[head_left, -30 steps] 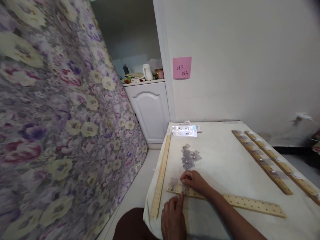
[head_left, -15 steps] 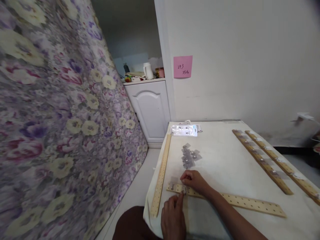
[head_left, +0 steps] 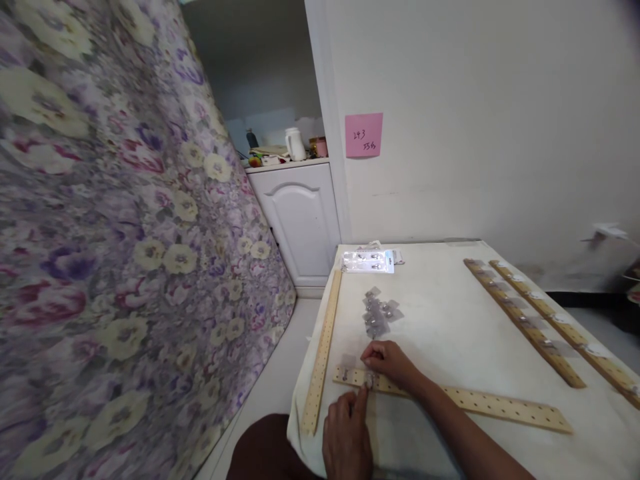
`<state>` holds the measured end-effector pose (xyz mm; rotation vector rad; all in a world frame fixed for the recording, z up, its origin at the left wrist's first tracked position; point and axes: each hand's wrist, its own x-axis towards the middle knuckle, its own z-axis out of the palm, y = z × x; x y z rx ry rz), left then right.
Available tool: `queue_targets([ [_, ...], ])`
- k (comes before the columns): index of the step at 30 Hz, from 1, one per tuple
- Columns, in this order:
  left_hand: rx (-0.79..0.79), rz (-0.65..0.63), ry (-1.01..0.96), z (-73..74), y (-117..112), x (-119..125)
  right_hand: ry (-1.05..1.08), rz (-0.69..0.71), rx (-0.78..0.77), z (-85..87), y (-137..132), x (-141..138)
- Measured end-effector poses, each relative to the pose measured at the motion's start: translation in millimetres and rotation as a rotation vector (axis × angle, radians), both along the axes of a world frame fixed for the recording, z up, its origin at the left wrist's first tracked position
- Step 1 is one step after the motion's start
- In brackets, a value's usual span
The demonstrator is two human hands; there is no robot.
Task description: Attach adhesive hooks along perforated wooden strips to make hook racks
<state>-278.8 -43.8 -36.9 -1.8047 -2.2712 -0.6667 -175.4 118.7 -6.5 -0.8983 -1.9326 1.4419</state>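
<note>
I observe: left hand, index fingertip at a small piece on the perforated strip; right hand, fingers bent, alongside; translucent packets at twelve o'clock from the right hand.

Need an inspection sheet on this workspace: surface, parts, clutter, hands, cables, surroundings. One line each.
Surface: table with pale cover, draping at the near left corner.
Parts: perforated wooden strip under the hands; pile of small clear packets beyond it; left strip along the table edge; two strips at right bearing small pieces.
Clutter: clear blister pack at the far edge.
Hands: left hand, index finger at the strip; right hand, fingers pinched over it; grip contents too small to tell.
Cables: thin cable at a white wall fitting, right.
Surroundings: floral curtain, white cabinet, pink note on wall.
</note>
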Motion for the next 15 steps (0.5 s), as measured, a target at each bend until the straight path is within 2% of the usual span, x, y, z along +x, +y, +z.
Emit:
queue_targets([
  [7, -0.016, -0.004, 0.002, -2.2, 0.5, -0.3, -0.029, -0.007, 0.060, -0.8, -0.5, 0.3],
  [15, 0.026, -0.003, 0.042, -2.4, 0.8, -0.2, -0.016, 0.001, 0.054, -2.5, -0.5, 1.1],
])
